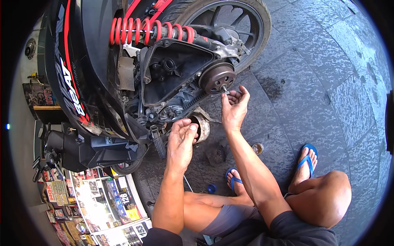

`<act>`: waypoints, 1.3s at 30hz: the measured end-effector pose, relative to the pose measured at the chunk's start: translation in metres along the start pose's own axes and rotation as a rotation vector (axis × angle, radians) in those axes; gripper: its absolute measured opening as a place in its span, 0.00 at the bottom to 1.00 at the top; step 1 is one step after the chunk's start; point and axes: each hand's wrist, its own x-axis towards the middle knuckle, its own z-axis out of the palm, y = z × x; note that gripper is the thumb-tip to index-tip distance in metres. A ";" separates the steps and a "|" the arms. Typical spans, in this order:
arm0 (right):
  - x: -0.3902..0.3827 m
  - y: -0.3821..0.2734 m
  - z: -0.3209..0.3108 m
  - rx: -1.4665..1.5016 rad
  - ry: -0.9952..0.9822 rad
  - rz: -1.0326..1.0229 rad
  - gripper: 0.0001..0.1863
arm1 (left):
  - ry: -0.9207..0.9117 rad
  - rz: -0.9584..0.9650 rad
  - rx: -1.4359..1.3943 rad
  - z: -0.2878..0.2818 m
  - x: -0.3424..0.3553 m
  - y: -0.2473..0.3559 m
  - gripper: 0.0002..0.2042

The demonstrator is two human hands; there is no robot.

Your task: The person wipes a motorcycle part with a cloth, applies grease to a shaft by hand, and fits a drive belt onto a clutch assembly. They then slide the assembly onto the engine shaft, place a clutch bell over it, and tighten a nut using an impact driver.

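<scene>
A brown-grey round clutch bell point(214, 75) with holes in its face sits at the rear of the scooter's opened drive housing point(151, 88). At its centre a short shaft sticks out. My right hand point(235, 110) pinches a small metal piece point(226, 92) at the shaft's end between thumb and fingers; its exact kind is too small to tell. My left hand point(180, 141) is below the housing, fingers curled and thumb against them. Whether something is in that grip is hidden. Just beside it stands a dirty whitish metal can point(202, 128), partly behind the fingers.
Above the housing runs a red coil spring point(152, 31), with the rear wheel point(262, 28) behind. A small glass-like cup point(257, 148) and a blue cap point(211, 188) lie on the grey tiled floor point(283, 119). A second dark scooter point(74, 147) and stocked shelves point(65, 205) are at left.
</scene>
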 end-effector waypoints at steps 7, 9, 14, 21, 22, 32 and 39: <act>0.002 0.000 0.003 -0.010 0.006 -0.008 0.33 | -0.005 -0.007 0.015 0.000 0.001 -0.001 0.13; 0.004 -0.001 0.005 -0.022 0.009 -0.016 0.33 | -0.007 -0.006 0.019 0.000 0.000 -0.001 0.14; 0.007 -0.001 0.008 -0.063 0.004 -0.045 0.34 | -0.006 -0.003 0.039 -0.001 -0.001 -0.002 0.14; 0.005 -0.010 0.009 -0.095 0.026 -0.009 0.30 | -0.024 -0.010 0.004 -0.002 -0.002 -0.001 0.21; 0.006 -0.013 0.008 -0.146 0.018 -0.002 0.29 | -0.025 -0.018 -0.003 -0.002 -0.002 -0.001 0.21; 0.018 -0.008 -0.002 -0.102 0.041 0.131 0.27 | -0.043 0.004 0.003 -0.003 -0.001 -0.002 0.19; 0.011 -0.009 0.005 -0.322 -0.025 -0.063 0.33 | -0.049 0.016 -0.016 -0.001 -0.003 -0.003 0.16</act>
